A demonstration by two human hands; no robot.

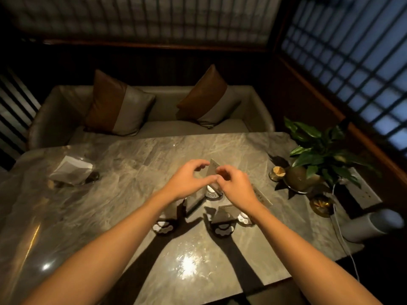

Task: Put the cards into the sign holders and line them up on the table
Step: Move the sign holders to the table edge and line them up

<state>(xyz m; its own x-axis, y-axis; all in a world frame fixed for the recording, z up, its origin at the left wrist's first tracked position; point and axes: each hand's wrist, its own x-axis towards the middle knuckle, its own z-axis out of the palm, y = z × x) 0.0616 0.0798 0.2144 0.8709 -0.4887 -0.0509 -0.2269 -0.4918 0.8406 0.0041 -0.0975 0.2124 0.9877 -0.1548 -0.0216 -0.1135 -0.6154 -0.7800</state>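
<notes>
A pale card (213, 168) stands tilted over a small paw-shaped sign holder (211, 194) at the middle of the marble table (132, 164). My left hand (187, 181) pinches the card's left side and my right hand (235, 188) pinches its right side; the fingertips nearly meet. Closer to me stand three more holders: one on the left (164, 226) with a card (195, 201) behind it, one in front (222, 230) carrying a card (226, 211), and one (244, 219) partly hidden under my right wrist. Another card (262, 195) shows beyond that wrist.
A paper napkin bundle (70, 171) lies at the left. On the right stand a potted plant (319, 155), a small cup (277, 172), a brass dish (321, 204), a white cylinder (372, 225) and a white cable (343, 241). A sofa (154, 126) with two cushions is beyond the table.
</notes>
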